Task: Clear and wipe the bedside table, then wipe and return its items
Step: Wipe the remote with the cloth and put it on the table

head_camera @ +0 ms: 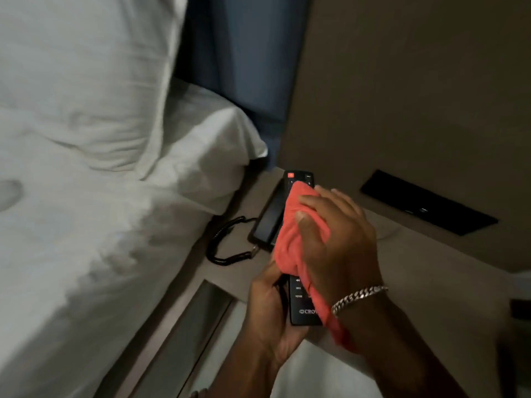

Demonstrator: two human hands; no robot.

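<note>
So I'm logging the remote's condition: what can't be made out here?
Head view only:
- Remote middle buttons: covered by the red cloth and right hand.
- Brand print: cut off by the cloth.
- Lower button labels: too blurred.
- Phone right side: behind the cloth.
- Left hand fingers: behind the remote.

- Both forearms are bare, with no sleeves in view.
- A chunky silver curb-link chain bracelet (359, 298) circles the right wrist.
- The left hand (270, 305) and right hand (336, 239) wear no gloves or visible rings.
</note>
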